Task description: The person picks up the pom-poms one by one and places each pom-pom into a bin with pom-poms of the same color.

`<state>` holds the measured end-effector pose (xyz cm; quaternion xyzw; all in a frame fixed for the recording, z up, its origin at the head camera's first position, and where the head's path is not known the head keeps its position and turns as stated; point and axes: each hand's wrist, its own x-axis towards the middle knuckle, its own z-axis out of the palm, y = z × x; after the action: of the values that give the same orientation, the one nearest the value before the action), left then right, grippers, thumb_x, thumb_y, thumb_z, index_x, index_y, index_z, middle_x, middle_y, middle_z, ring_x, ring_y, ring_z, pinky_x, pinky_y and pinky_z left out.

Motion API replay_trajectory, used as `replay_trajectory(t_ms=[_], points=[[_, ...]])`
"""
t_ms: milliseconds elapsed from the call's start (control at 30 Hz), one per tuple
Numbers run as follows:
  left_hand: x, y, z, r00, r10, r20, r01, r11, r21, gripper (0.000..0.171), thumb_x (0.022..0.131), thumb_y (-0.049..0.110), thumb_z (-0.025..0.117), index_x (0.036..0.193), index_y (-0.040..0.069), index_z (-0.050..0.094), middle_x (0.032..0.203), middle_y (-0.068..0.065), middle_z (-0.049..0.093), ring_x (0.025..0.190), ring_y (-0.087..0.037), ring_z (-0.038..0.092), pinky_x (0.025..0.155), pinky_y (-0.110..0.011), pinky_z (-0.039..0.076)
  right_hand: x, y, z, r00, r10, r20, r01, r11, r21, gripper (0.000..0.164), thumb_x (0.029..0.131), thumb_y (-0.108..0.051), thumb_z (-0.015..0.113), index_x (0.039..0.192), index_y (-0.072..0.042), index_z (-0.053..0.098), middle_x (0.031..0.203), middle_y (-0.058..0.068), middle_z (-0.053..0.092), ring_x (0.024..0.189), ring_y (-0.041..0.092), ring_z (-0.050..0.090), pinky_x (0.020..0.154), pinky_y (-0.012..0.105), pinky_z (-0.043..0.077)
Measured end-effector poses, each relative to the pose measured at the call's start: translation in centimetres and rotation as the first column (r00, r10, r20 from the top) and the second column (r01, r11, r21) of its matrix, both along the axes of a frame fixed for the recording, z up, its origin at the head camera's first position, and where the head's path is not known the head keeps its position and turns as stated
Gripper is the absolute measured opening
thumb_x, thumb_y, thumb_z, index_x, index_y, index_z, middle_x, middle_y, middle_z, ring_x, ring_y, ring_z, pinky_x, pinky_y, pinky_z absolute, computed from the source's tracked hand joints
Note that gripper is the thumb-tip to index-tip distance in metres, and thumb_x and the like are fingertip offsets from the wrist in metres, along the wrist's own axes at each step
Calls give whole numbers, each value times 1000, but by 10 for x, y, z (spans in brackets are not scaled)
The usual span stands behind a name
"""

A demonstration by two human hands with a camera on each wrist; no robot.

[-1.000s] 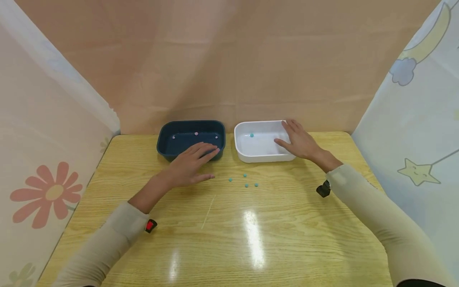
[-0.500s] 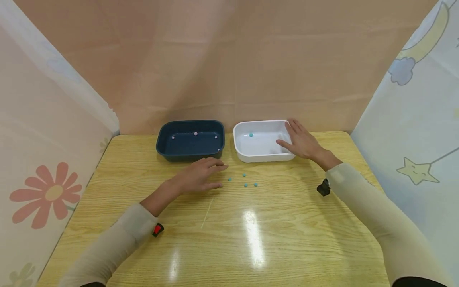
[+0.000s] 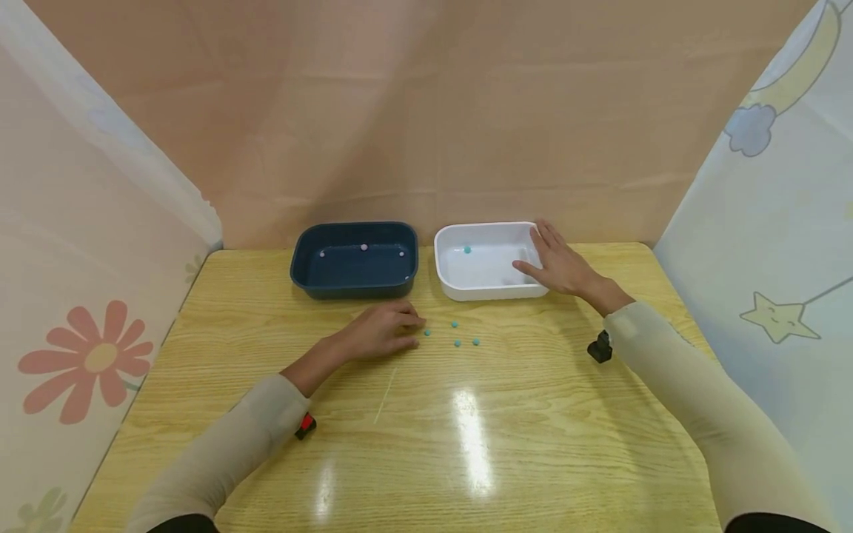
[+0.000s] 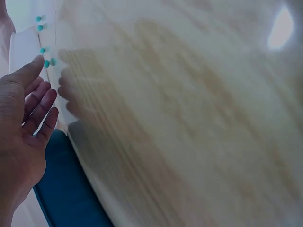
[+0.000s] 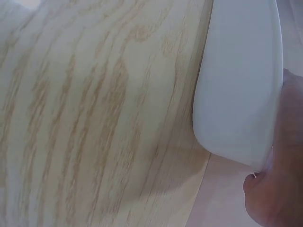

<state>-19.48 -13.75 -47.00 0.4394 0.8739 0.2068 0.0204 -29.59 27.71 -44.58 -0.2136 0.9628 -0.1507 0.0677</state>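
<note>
Hovering near the middle of the head view, the left hand (image 3: 383,329) points its fingers toward the right, just beside the leftmost of four teal beads (image 3: 457,343). Its thumb stands apart from loosely bent fingers, and the left wrist view shows a gap between them, with nothing pinched. The beads lie loose on the wooden table (image 3: 546,414), slightly below and right of the frame's centre.

Right of centre, the right hand (image 3: 563,266) lies at the right end of a white tray (image 3: 493,294), thumb spread inward over it and the other fingers lying near each other at its upper right corner; how firmly they touch the rim cannot be told. A teal bead (image 3: 467,249) sits inside that tray. Left of it, a navy tray (image 3: 353,292) holds small pale pink beads (image 3: 363,247). A peach backdrop (image 3: 440,111) fills the top of the frame.
</note>
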Motion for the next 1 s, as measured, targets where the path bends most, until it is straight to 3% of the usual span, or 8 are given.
replay_trajectory(t_ms=[367,667,1000], points=[[-13,8,-10,991,-3,133,-7,997,71,21,96,18,82,115,9,84,102,1,74,89,-6,65,79,-22,56,0,0,-3,1000,8,-8,-9,1000,-23,101,108,-65,42,166,8,2,176,20,-13,163,39,-12,132,54,-1],[-19,15,-13,984,15,175,-32,995,98,12,95,17,83,105,11,85,96,1,73,84,-5,64,73,-19,54,-2,0,-4,1000,11,-4,-11,1000,-16,101,109,-65,39,166,7,-1,176,18,-15,163,38,-13,132,53,-2],[-18,19,-13,985,32,169,-50,993,105,10,94,17,84,102,12,86,94,2,74,83,-4,64,72,-20,54,-1,1,-2,1000,7,13,-6,1000,-9,98,110,-61,39,166,8,-2,175,17,-18,163,37,-16,132,54,-1]])
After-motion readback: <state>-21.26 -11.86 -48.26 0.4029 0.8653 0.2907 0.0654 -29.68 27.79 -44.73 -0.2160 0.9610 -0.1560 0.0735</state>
